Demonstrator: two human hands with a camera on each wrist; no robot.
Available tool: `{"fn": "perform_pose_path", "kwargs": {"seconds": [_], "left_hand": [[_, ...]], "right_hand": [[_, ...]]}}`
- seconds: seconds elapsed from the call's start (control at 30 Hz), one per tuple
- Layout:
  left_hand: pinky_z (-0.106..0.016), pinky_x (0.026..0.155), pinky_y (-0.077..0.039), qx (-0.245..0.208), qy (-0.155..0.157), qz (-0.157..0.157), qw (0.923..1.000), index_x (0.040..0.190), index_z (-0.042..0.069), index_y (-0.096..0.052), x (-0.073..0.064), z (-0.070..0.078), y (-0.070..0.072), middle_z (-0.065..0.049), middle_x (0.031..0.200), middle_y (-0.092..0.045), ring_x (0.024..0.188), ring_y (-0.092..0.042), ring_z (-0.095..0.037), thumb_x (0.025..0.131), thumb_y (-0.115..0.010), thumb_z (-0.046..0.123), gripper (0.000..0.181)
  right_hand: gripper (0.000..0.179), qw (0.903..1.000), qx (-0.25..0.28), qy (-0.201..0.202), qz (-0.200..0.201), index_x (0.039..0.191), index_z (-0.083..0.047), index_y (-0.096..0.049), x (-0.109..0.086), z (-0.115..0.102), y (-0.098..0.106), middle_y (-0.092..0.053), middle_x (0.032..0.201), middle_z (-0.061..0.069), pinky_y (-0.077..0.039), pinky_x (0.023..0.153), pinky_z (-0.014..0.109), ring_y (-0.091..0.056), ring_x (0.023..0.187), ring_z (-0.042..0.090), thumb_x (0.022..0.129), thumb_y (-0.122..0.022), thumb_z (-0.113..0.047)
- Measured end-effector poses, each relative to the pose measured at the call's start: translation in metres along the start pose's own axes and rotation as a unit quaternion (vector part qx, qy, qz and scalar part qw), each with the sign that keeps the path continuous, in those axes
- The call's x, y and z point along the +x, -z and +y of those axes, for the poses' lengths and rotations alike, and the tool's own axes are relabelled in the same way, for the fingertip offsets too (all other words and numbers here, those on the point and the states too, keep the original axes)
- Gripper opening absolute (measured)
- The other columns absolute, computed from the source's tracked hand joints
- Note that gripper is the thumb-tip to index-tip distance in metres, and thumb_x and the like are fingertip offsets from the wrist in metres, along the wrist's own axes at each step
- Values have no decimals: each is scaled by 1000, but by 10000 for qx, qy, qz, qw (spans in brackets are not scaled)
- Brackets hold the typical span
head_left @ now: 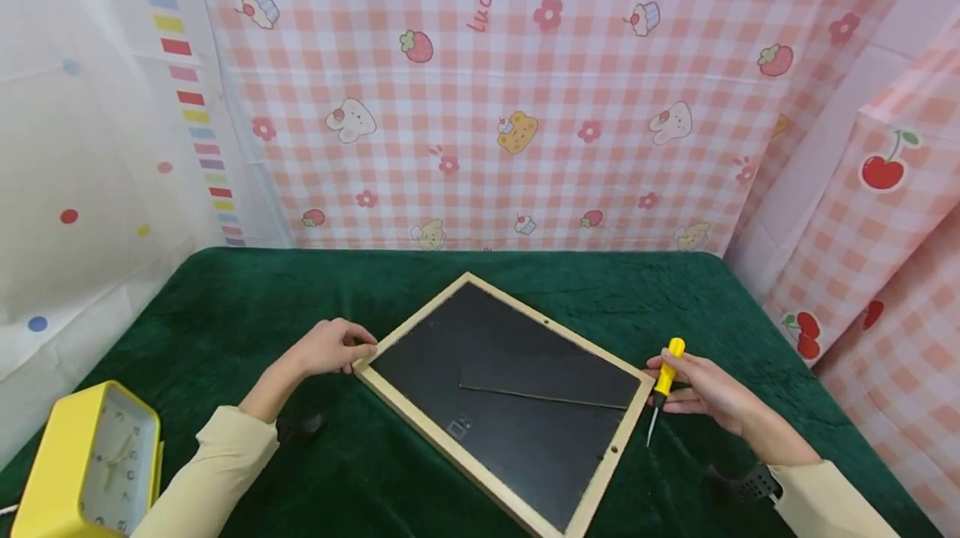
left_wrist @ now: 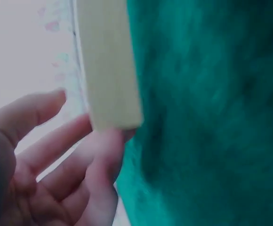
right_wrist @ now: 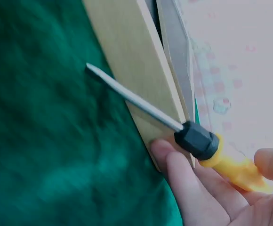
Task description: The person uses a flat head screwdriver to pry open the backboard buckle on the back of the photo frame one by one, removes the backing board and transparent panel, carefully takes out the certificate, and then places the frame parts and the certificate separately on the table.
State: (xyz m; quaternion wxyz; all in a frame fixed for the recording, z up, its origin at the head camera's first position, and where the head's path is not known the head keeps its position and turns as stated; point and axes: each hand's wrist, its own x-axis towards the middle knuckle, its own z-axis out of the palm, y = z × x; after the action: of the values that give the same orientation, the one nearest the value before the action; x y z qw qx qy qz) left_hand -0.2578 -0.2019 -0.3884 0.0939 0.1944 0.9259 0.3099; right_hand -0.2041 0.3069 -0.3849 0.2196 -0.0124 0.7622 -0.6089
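Observation:
A wooden picture frame [head_left: 408, 415] with a black panel [head_left: 517, 363] lies askew on the green cloth between both hands. A thin pale-edged line crosses the panel, and small dark spots mark the wooden rim. At the frame's left corner, my left hand [head_left: 326, 346] touches the wood with its fingers; in the left wrist view its thumb stands apart from the wood. My right hand [head_left: 708, 395] holds a screwdriver [head_left: 669, 376] with a yellow handle, black collar and metal shaft pointing down toward the cloth. Fingertips of that hand also touch the frame's right corner.
A yellow alarm clock [head_left: 75, 471] stands at the near left, close to my left forearm. Dark green plush cloth [head_left: 255, 296] covers the table. Behind it hangs a pink checked curtain [head_left: 480, 88], with another checked drape [head_left: 900, 271] on the right.

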Motion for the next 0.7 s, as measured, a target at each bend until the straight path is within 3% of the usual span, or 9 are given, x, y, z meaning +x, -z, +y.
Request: {"fn": "perform_pose_path", "kwargs": {"seconds": [0.13, 0.33, 0.5, 0.7], "left_hand": [[-29, 47, -47, -461, -409, -895, 9941, 108, -4, -59, -19, 11, -5, -2, 57, -56, 51, -56, -16, 86, -58, 17, 31], [-31, 51, -50, -1332, -433, -2071, 9682, 113, -14, -50, -44, 34, -13, -7, 62, -62, 56, -61, -21, 84, -60, 14, 41], [-29, 52, -50, -1505, -483, -2536, 9543, 110, -13, -53, -61, 49, -19, -7, 65, -64, 58, -62, -20, 84, -60, 13, 38], [-27, 52, -50, -1498, -565, -2834, 9455, 103, -9, -60, -71, 57, -26, -3, 66, -64, 58, -61, -15, 83, -61, 15, 31]], "right_hand": [[60, 9989, -316, 134, 324, 125, 13, -31, 10, -4, 11, -40, 125, 25, -47, 75, 36, -58, 91, 28, 95, -34, -39], [58, 9973, -635, 125, 336, 125, 12, -31, 32, -15, 21, -35, 126, 27, -48, 74, 35, -58, 92, 26, 96, -32, -38], [57, 9953, -935, 91, 239, 125, 10, -34, 47, -23, 22, -37, 124, 27, -46, 77, 38, -55, 96, 31, 95, -32, -39], [55, 9915, -1262, 146, 285, 126, 8, -35, 63, -26, 17, -36, 126, 27, -44, 79, 42, -48, 105, 38, 96, -30, -38]]}}
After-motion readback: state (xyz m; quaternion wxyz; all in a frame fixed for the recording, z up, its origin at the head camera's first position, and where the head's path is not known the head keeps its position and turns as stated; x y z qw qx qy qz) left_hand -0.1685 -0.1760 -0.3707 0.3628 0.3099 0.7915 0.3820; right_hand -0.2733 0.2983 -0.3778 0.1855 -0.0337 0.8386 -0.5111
